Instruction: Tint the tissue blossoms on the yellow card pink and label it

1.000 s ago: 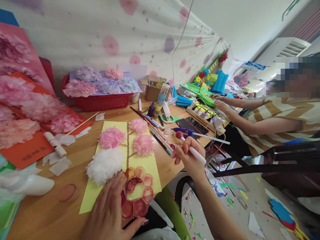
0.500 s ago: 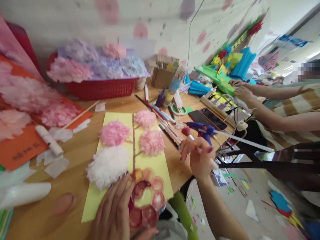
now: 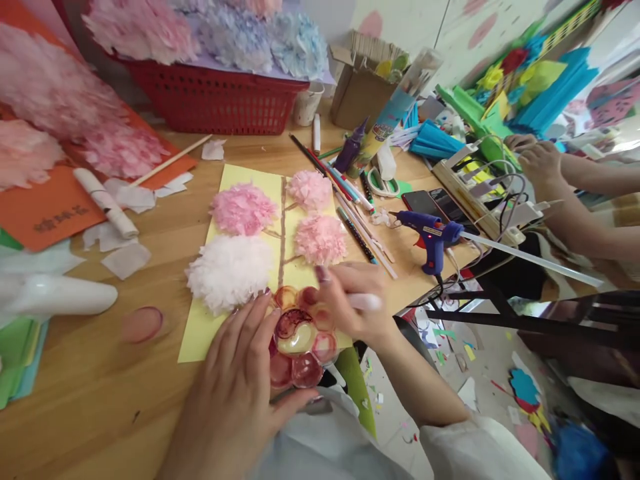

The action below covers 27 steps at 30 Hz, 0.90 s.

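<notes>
My left hand (image 3: 237,380) is closed on the edge of a clear flower-shaped paint palette (image 3: 306,371), whose wells hold red and pink paint. The palette overlaps the lower edge of a yellow card (image 3: 195,340). My right hand (image 3: 357,300) grips a brush (image 3: 366,302) with a white handle, over the palette's upper right wells. The fingers hide most of the brush, and its tip is hard to make out. On the card sit a white tissue-paper flower (image 3: 230,272), a brighter pink flower (image 3: 244,209) and two pale pink flowers (image 3: 321,239), beside a brown drawn stem (image 3: 283,233).
A blue glue gun (image 3: 431,233) lies right of the card, near pencils (image 3: 357,233), phones (image 3: 423,203) and a power strip (image 3: 470,193). Behind stands a red basket (image 3: 215,100) of paper flowers. Another person's hands (image 3: 537,160) are at the right.
My right hand has moved left and down from beside the glue gun to the palette, bringing the brush with it. My left hand still holds the palette. The view has tilted downward.
</notes>
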Each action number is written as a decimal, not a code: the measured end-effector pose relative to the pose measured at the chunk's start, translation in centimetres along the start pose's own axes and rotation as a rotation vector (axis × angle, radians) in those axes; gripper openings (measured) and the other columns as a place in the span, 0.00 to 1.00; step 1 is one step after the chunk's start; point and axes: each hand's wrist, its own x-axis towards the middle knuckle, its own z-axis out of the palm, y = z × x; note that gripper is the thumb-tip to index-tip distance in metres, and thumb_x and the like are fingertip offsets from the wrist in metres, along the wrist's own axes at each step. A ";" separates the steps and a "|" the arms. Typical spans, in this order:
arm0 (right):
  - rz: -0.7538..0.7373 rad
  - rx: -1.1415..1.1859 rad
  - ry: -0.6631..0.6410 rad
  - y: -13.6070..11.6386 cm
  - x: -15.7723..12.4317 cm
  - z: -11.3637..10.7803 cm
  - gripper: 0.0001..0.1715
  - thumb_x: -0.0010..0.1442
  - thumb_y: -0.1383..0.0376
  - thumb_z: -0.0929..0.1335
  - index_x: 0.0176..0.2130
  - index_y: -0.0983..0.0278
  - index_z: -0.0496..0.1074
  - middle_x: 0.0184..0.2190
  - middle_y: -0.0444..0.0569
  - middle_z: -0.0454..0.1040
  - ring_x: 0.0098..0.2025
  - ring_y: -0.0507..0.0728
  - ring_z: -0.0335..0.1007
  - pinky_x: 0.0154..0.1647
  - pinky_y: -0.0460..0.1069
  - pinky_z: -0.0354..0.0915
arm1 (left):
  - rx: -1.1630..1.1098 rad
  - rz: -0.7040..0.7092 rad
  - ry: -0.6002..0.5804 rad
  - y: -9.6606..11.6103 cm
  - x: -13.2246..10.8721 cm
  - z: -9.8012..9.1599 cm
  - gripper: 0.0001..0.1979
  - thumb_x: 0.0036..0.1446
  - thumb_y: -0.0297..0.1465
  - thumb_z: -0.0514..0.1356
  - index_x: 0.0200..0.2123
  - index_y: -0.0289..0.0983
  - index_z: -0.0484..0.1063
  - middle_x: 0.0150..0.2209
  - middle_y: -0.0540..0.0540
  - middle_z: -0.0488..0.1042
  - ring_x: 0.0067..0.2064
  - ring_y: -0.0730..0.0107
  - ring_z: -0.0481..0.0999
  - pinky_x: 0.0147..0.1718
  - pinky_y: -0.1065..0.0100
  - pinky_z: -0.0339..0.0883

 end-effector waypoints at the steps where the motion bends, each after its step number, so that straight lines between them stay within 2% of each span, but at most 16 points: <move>1: -0.003 -0.025 -0.049 0.1 0.2 0.4 0.30 0.69 0.61 0.63 0.16 0.62 0.58 0.12 0.38 0.53 0.16 0.47 0.47 0.18 0.47 0.47 | -0.001 -0.003 0.003 0.0 0.0 0.1 0.42 0.61 0.51 0.58 0.66 0.26 0.53 0.64 0.27 0.64 0.64 0.41 0.64 0.57 0.44 0.67; 6: 0.016 -0.049 -0.051 0.2 0.1 1.2 0.29 0.68 0.64 0.61 0.17 0.62 0.52 0.13 0.38 0.49 0.17 0.46 0.43 0.19 0.46 0.46 | 0.027 0.025 0.034 -0.1 0.1 0.2 0.42 0.61 0.53 0.57 0.64 0.24 0.57 0.63 0.27 0.65 0.63 0.42 0.65 0.57 0.46 0.66; 9: 0.093 0.015 -0.052 0.3 0.0 0.3 0.30 0.69 0.61 0.62 0.16 0.63 0.57 0.13 0.38 0.54 0.16 0.46 0.48 0.18 0.46 0.47 | 0.064 0.045 0.077 -0.1 0.1 0.3 0.41 0.63 0.54 0.54 0.62 0.22 0.59 0.62 0.27 0.67 0.62 0.42 0.67 0.55 0.47 0.67; 12: 0.143 0.029 0.136 0.8 1.0 -1.4 0.30 0.70 0.56 0.62 0.19 0.64 0.67 0.14 0.41 0.62 0.18 0.47 0.56 0.20 0.46 0.50 | 0.097 0.074 0.115 -0.3 -0.1 0.7 0.40 0.64 0.54 0.52 0.62 0.22 0.61 0.61 0.28 0.68 0.61 0.43 0.68 0.54 0.49 0.66; 14: 0.159 -0.009 0.251 1.5 2.2 -2.4 0.28 0.69 0.53 0.64 0.21 0.64 0.70 0.15 0.41 0.64 0.18 0.48 0.58 0.20 0.47 0.51 | 0.116 0.087 0.125 -0.6 -0.3 1.1 0.41 0.63 0.55 0.52 0.61 0.23 0.61 0.61 0.28 0.68 0.61 0.44 0.68 0.54 0.51 0.66; 16: 0.163 -0.068 0.294 2.3 3.7 -2.9 0.28 0.68 0.53 0.65 0.21 0.63 0.70 0.15 0.41 0.64 0.19 0.49 0.57 0.21 0.47 0.50 | 0.136 0.108 0.131 -1.1 -0.4 1.5 0.43 0.60 0.57 0.55 0.62 0.23 0.61 0.61 0.28 0.68 0.61 0.44 0.68 0.55 0.52 0.66; 18: 0.173 -0.139 0.243 3.1 5.0 -3.1 0.27 0.67 0.54 0.65 0.20 0.63 0.67 0.15 0.41 0.63 0.19 0.49 0.55 0.21 0.47 0.48 | 0.155 0.143 0.148 -1.5 -0.5 1.9 0.47 0.57 0.59 0.57 0.62 0.23 0.60 0.61 0.28 0.69 0.61 0.44 0.69 0.55 0.53 0.67; 21: 0.228 -0.169 0.060 3.6 5.9 -3.0 0.30 0.65 0.57 0.66 0.15 0.62 0.59 0.12 0.40 0.60 0.18 0.48 0.53 0.21 0.48 0.46 | 0.183 0.175 0.177 -2.0 -0.5 2.2 0.50 0.53 0.61 0.59 0.62 0.23 0.60 0.59 0.27 0.70 0.60 0.44 0.70 0.53 0.53 0.69; 22: 0.244 -0.145 0.039 3.6 6.0 -3.1 0.31 0.65 0.56 0.65 0.15 0.62 0.58 0.12 0.41 0.61 0.17 0.48 0.54 0.20 0.48 0.46 | 0.190 0.178 0.180 -2.0 -0.5 2.3 0.50 0.53 0.61 0.59 0.62 0.23 0.60 0.59 0.27 0.71 0.59 0.43 0.71 0.53 0.53 0.69; 25: 0.229 -0.105 0.158 3.2 6.1 -3.3 0.31 0.67 0.53 0.63 0.17 0.63 0.65 0.14 0.44 0.67 0.19 0.49 0.58 0.22 0.47 0.50 | 0.194 0.169 0.168 -1.9 -0.4 2.1 0.49 0.54 0.60 0.59 0.61 0.23 0.61 0.59 0.28 0.71 0.58 0.44 0.72 0.52 0.53 0.70; 27: 0.210 -0.130 0.138 3.0 6.2 -3.5 0.30 0.66 0.51 0.64 0.18 0.63 0.68 0.16 0.45 0.70 0.20 0.50 0.59 0.23 0.47 0.51 | 0.186 0.159 0.156 -1.8 -0.3 1.9 0.47 0.54 0.59 0.59 0.61 0.24 0.61 0.58 0.28 0.72 0.58 0.44 0.72 0.52 0.52 0.71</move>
